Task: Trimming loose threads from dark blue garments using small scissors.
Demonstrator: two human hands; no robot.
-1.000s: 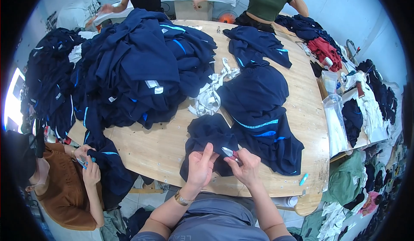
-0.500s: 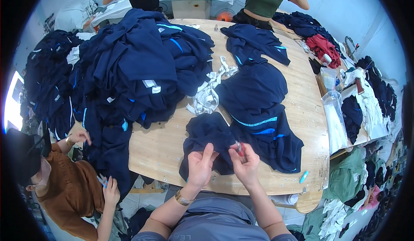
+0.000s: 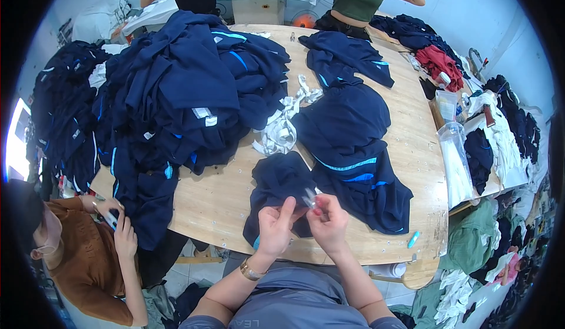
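Observation:
A navy garment (image 3: 276,179) lies bunched on the table in front of me. Its near edge is pinched in my left hand (image 3: 274,228), thumb uppermost. My right hand (image 3: 328,224) is closed around small thread snips (image 3: 310,198), whose metal blades point up and left over the cloth. The two hands are close together at the table's near edge. Just right of them, another navy garment (image 3: 347,158) with light-blue trim is spread out. Whether the blades touch a thread is too small to make out.
A tall heap of navy garments (image 3: 176,88) covers the table's left side. White fabric strips (image 3: 279,132) lie mid-table, and a turquoise capped tool (image 3: 414,239) near the right edge. At left a person in brown (image 3: 94,258) handles navy cloth. Two people stand across the table.
My right hand has shifted slightly left and down toward my left hand, and the snips' blades now show clearly. The person at left has brought both hands together on the cloth.

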